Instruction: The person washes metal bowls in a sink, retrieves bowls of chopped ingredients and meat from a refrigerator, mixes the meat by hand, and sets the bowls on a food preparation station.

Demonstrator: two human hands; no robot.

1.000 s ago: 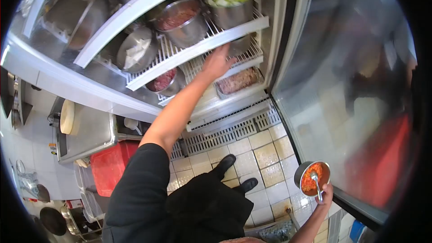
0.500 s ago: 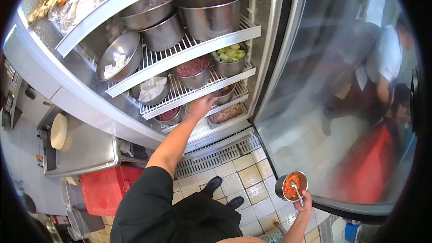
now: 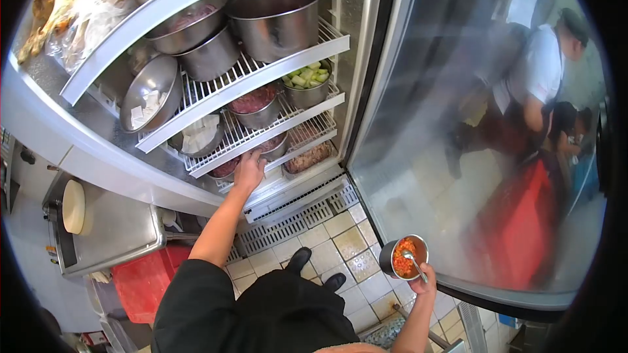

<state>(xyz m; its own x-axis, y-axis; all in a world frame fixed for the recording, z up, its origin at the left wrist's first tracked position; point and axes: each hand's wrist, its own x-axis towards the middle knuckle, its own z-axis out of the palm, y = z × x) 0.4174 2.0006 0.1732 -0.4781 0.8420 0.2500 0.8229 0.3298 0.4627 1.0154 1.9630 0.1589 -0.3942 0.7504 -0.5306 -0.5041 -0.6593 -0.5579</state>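
Note:
My left hand reaches into the open refrigerator, at the front edge of a low wire shelf. Its fingers close at the left side of a small metal bowl with reddish-brown contents; the shelf edge partly hides the grip. Another bowl of reddish meat lies just left of that hand. At the lower right, my right hand grips a metal pot by its side. Chopped orange-red pieces fill it, and a metal spoon rests in them, its handle against my fingers.
Upper shelves hold several metal pots, a tilted bowl of white blocks and cut green vegetables. The glass door stands open at right, a person visible through it. A steel counter and red bin are at left.
My left hand has shifted left along the low shelf, and the small metal bowl beside it has slid left too. My right hand still holds the pot. The whole view has swung slightly right.

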